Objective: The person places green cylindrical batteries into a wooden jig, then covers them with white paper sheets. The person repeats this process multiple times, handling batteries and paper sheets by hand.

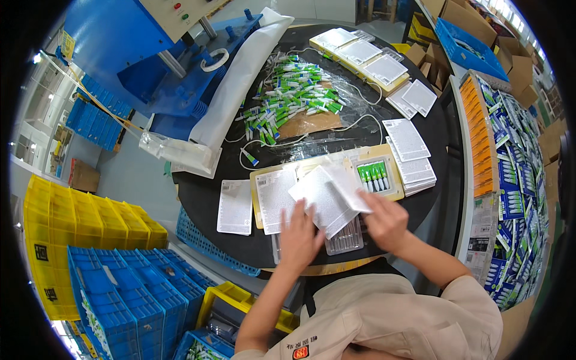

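Note:
My right hand [387, 221] pinches a white printed backing card [347, 187], held tilted above the table. My left hand [300, 235] lies with fingers spread at the edge of another white card [321, 201], which overlaps the one being held. Beneath them is a long yellow tray [393, 193]. Its right-hand pocket has a clear blister [373, 175] with several green-and-white tubes inside, not covered by a card. On the tray's left part rests one more white card [275, 195]. Clear plastic blister shells [345, 237] sit partly under the cards at the table's near edge.
A heap of green-and-white tubes [294, 96] covers the middle of the black round table [198, 198]. A second yellow tray [336, 45] with cards stands at the back, and stacked cards [414, 162] at right. A blue press [180, 78] looms left, beside blue crates [129, 294].

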Available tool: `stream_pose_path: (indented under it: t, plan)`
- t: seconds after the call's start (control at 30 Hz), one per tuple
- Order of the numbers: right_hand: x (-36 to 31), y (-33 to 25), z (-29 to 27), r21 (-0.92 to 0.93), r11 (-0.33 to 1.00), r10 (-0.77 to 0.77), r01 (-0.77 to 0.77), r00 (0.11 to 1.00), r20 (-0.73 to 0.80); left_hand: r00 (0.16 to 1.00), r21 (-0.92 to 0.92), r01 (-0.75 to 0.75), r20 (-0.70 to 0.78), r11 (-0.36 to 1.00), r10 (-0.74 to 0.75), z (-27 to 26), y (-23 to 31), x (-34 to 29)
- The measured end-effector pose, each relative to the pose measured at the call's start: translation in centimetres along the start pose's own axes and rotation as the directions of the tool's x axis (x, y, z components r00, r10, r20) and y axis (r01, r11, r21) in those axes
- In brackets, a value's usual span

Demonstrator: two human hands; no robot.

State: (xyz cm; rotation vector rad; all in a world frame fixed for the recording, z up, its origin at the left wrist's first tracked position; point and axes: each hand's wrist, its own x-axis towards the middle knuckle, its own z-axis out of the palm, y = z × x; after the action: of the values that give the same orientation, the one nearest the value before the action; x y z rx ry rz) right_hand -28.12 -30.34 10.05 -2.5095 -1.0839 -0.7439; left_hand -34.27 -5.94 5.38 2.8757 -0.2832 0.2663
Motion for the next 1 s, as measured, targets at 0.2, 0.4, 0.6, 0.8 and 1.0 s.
stream_pose_path:
  t: [0.2, 0.4, 0.6, 0.8, 1.0]
  plan:
    - [-4.0, 4.9, 2.0, -0.146, 0.989, -0.008, 0.032, 0.987, 0.162, 0.959, 0.121, -0.134, 0.265, 0.984, 0.098, 3.2, 3.0, 3.4]
    - [-7.4, 4.7, 3.7, -0.185, 0.983, 0.047, 0.011, 0.951, 0.307, 0.844, 0.097, -0.499, 0.279, 0.861, 0.458, 3.3, 1.0, 2.9]
    - [-6.6, 5.6, 3.0, -0.095, 0.995, 0.025, 0.018, 0.898, 0.440, 0.781, 0.112, -0.615, 0.222, 0.781, 0.583, 2.6, 1.9, 2.9]
    - [-5.0, 7.7, 0.9, 0.205, 0.967, 0.026, -0.152, 0.858, 0.513, 0.789, 0.074, -0.583, 0.288, 0.809, 0.543, 3.1, -1.7, 4.8]
    - [-0.9, 5.9, 3.0, 0.405, 0.876, 0.152, -0.262, 0.947, 0.284, 0.774, -0.131, -0.543, 0.305, 0.829, 0.555, 4.0, -2.2, 2.8]
